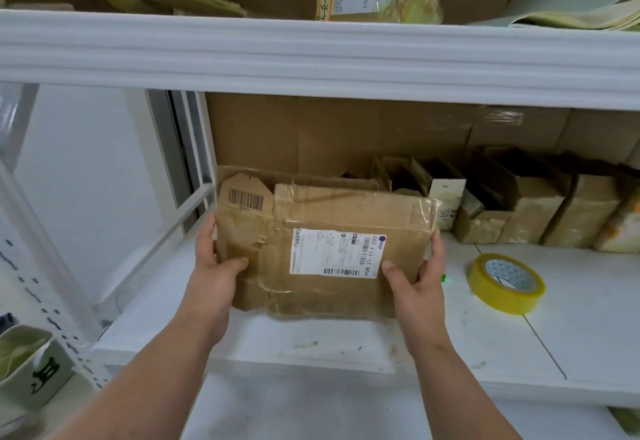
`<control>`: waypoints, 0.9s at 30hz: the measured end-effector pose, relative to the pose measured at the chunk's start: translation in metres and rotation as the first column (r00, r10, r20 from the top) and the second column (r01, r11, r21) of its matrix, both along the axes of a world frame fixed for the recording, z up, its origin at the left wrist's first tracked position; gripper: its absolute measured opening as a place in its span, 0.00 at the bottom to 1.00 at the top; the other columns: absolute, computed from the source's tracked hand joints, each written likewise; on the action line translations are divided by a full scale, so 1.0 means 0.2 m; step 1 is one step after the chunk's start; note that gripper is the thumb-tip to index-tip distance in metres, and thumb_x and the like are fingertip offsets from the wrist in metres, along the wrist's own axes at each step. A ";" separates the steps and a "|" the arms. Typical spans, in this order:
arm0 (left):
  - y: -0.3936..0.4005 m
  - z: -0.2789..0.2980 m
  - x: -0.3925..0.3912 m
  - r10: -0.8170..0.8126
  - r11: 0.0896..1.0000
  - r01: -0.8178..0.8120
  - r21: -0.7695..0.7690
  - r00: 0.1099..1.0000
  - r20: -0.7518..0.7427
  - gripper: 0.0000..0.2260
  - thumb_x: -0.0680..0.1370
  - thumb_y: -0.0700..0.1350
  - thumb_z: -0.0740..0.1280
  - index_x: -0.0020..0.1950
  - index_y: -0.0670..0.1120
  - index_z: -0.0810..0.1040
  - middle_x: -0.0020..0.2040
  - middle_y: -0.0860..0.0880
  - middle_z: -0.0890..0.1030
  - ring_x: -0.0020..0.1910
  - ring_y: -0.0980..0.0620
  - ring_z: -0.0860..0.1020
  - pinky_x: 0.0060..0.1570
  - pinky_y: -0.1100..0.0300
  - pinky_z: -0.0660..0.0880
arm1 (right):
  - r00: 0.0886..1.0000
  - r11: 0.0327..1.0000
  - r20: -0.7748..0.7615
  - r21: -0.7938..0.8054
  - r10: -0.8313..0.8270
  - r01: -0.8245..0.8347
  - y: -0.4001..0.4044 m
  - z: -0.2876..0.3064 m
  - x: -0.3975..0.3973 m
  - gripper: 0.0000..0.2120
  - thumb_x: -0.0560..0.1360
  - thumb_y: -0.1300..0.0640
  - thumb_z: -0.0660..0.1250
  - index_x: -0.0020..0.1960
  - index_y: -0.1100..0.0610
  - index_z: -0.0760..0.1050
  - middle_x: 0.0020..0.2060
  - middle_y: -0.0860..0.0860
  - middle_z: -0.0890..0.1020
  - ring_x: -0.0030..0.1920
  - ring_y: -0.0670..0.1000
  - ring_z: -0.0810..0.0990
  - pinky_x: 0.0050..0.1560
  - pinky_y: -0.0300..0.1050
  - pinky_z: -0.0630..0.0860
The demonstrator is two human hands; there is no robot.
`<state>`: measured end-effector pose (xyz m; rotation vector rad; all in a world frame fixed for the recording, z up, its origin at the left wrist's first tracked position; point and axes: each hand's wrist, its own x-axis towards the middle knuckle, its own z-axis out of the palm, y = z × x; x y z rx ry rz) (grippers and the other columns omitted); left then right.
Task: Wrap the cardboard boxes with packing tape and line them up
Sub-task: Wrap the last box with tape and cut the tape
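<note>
Left hand (216, 266) and right hand (420, 277) on cardboard box (332, 249) sides.

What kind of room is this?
Probably a storeroom or packing room: white metal shelves crowded with cardboard boxes, a labelled parcel in both hands, and yellow packing tape.

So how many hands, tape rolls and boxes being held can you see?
Hands: 2, the left hand and the right hand
Held cardboard box: 1
Yellow tape roll: 1
Total: 4
More small boxes stand at the back of the shelf; their number is unclear.
</note>
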<state>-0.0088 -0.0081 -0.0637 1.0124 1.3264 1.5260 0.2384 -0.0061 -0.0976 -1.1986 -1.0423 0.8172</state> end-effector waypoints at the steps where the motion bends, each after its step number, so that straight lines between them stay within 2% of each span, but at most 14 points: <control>1: 0.00 0.00 0.01 -0.013 1.000 0.013 -0.005 0.998 0.060 0.28 0.82 0.36 0.59 0.72 0.67 0.66 0.61 0.56 0.78 0.57 0.55 0.77 0.46 0.57 0.74 | 1.000 1.000 0.002 -0.013 0.005 -0.005 -0.01 -0.01 0.01 0.39 0.77 0.56 0.69 0.74 0.29 0.51 0.69 0.45 0.72 0.66 0.47 0.73 0.68 0.51 0.71; 3: -0.01 0.02 0.04 -0.054 0.997 0.060 -0.050 0.991 0.123 0.15 0.83 0.47 0.59 0.66 0.62 0.75 0.57 0.55 0.82 0.52 0.56 0.81 0.42 0.57 0.76 | 0.999 0.999 0.037 -0.048 0.011 -0.010 -0.02 -0.03 0.02 0.33 0.77 0.52 0.69 0.69 0.24 0.56 0.65 0.47 0.75 0.65 0.49 0.74 0.67 0.56 0.72; 4: -0.02 0.02 0.06 -0.081 0.992 0.093 -0.081 0.988 0.134 0.12 0.83 0.51 0.59 0.62 0.58 0.79 0.55 0.54 0.83 0.49 0.57 0.82 0.40 0.58 0.77 | 0.998 0.998 0.064 -0.061 0.014 -0.010 -0.03 -0.04 0.02 0.30 0.77 0.51 0.69 0.66 0.24 0.59 0.62 0.46 0.76 0.63 0.48 0.75 0.66 0.56 0.73; 7: -0.03 0.02 0.11 -0.160 0.977 0.180 -0.116 0.974 0.162 0.13 0.82 0.53 0.59 0.53 0.49 0.81 0.50 0.45 0.86 0.47 0.47 0.85 0.38 0.54 0.80 | 0.996 0.998 0.085 -0.054 0.022 -0.017 -0.04 -0.05 0.00 0.24 0.77 0.50 0.69 0.66 0.30 0.64 0.58 0.44 0.77 0.61 0.47 0.75 0.59 0.50 0.76; 9: -0.03 0.00 0.11 -0.146 0.981 0.156 -0.113 0.985 0.093 0.15 0.84 0.50 0.57 0.50 0.47 0.82 0.47 0.46 0.86 0.46 0.49 0.85 0.38 0.59 0.79 | 0.998 1.000 0.067 -0.026 0.007 -0.005 -0.04 -0.05 0.00 0.21 0.77 0.53 0.68 0.65 0.37 0.67 0.58 0.45 0.78 0.60 0.47 0.76 0.53 0.45 0.77; 11: -0.01 -0.01 0.06 -0.070 0.993 0.066 -0.102 0.997 -0.040 0.14 0.84 0.52 0.57 0.56 0.52 0.82 0.53 0.52 0.84 0.53 0.57 0.81 0.50 0.64 0.75 | 0.999 1.000 0.043 0.005 -0.023 0.023 -0.04 -0.04 0.01 0.16 0.77 0.56 0.68 0.61 0.43 0.70 0.57 0.45 0.79 0.59 0.48 0.77 0.51 0.42 0.75; 13: -0.01 -0.01 0.03 0.002 0.997 -0.008 -0.083 0.997 -0.075 0.11 0.84 0.52 0.59 0.62 0.61 0.78 0.60 0.53 0.81 0.61 0.53 0.78 0.63 0.55 0.72 | 0.999 0.999 0.026 0.028 -0.036 0.035 -0.04 -0.03 0.02 0.11 0.78 0.56 0.68 0.56 0.46 0.71 0.55 0.47 0.80 0.58 0.49 0.78 0.48 0.40 0.74; 14: -0.02 0.00 0.02 0.022 0.998 -0.025 -0.058 0.998 -0.063 0.11 0.84 0.50 0.59 0.62 0.62 0.76 0.60 0.52 0.81 0.61 0.50 0.79 0.66 0.50 0.72 | 0.999 0.999 0.018 0.037 -0.035 0.035 -0.05 -0.01 0.02 0.11 0.78 0.56 0.68 0.56 0.46 0.70 0.54 0.48 0.80 0.58 0.50 0.78 0.48 0.40 0.74; 16: -0.03 0.04 0.01 0.014 1.000 -0.013 0.015 0.999 -0.039 0.10 0.85 0.49 0.56 0.61 0.63 0.73 0.57 0.50 0.82 0.58 0.48 0.80 0.66 0.47 0.73 | 1.000 0.999 0.009 0.051 -0.021 0.021 -0.05 0.00 0.00 0.16 0.78 0.56 0.68 0.61 0.43 0.67 0.56 0.46 0.79 0.58 0.46 0.77 0.47 0.37 0.74; 17: -0.04 0.07 0.03 -0.012 0.999 0.014 0.046 0.998 -0.055 0.10 0.85 0.53 0.54 0.62 0.63 0.72 0.57 0.50 0.82 0.59 0.49 0.80 0.66 0.47 0.73 | 1.000 0.999 0.016 0.050 -0.010 0.010 -0.05 0.01 -0.01 0.20 0.78 0.55 0.67 0.63 0.40 0.64 0.58 0.44 0.77 0.59 0.43 0.76 0.47 0.36 0.74; 19: -0.06 0.10 0.03 -0.095 0.992 0.105 0.067 0.986 -0.134 0.14 0.83 0.63 0.50 0.63 0.69 0.71 0.60 0.56 0.79 0.63 0.52 0.77 0.69 0.47 0.70 | 0.999 0.999 0.052 0.046 0.005 -0.008 -0.06 0.01 -0.01 0.24 0.78 0.54 0.68 0.66 0.35 0.61 0.61 0.43 0.75 0.61 0.42 0.74 0.48 0.35 0.74; 22: -0.10 0.08 0.01 -0.194 0.977 0.212 0.019 0.925 -0.326 0.23 0.74 0.75 0.47 0.64 0.73 0.71 0.68 0.61 0.72 0.69 0.57 0.70 0.72 0.48 0.65 | 0.990 0.999 0.136 0.031 0.026 -0.031 -0.06 0.00 0.01 0.24 0.78 0.51 0.68 0.69 0.36 0.63 0.65 0.44 0.74 0.63 0.43 0.74 0.51 0.36 0.73; 25: -0.14 0.05 0.01 -0.169 0.985 0.170 -0.022 0.943 -0.287 0.22 0.68 0.76 0.55 0.55 0.70 0.77 0.67 0.55 0.71 0.66 0.54 0.72 0.72 0.48 0.65 | 0.980 0.998 0.191 0.011 0.060 -0.063 -0.05 0.01 0.02 0.23 0.77 0.43 0.67 0.70 0.39 0.66 0.64 0.43 0.73 0.63 0.43 0.73 0.53 0.39 0.72; 27: -0.15 0.05 0.02 -0.160 0.987 0.163 -0.009 0.957 -0.242 0.24 0.66 0.75 0.61 0.55 0.65 0.79 0.67 0.54 0.72 0.65 0.54 0.74 0.71 0.46 0.67 | 0.967 0.997 0.241 0.000 0.078 -0.080 -0.05 0.02 0.01 0.18 0.73 0.38 0.64 0.62 0.33 0.72 0.61 0.42 0.72 0.62 0.44 0.72 0.53 0.40 0.72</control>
